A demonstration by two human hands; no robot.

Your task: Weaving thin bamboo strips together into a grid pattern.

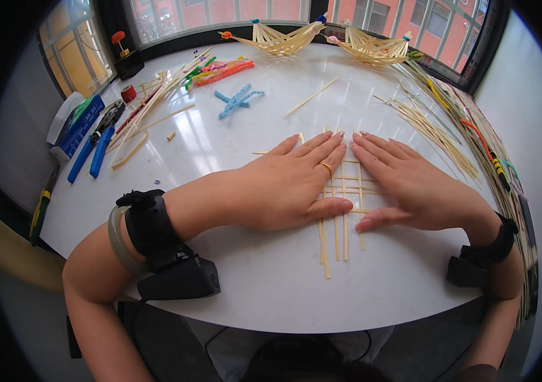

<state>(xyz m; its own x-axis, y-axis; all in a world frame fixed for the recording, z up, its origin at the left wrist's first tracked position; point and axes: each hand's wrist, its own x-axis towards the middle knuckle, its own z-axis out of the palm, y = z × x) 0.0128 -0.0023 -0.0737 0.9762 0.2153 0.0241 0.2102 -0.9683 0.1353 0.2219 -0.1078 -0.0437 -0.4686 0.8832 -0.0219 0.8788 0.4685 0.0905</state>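
Observation:
Thin pale bamboo-like strips (346, 242) lie crossed in a loose open lattice on the white table, in front of me. My left hand (277, 188) rests flat over the left side of it, fingers together and stretched forward, the thumb reaching across the strips. On the right side, my right hand (405, 181) lies palm down with fingers extended and its thumb pointing inward. Both sets of fingertips nearly meet at the far end of the lattice. Strip ends stick out toward me below the thumbs; much of the crossing is hidden under the hands.
Two woven strip baskets (277, 42) stand at the back by the window. Light-blue fuzzy sticks (238, 100) lie before them. Blue-handled pliers (97, 143), a box (80, 127) and loose strips are at left. More strips (436, 137) spread along the right edge.

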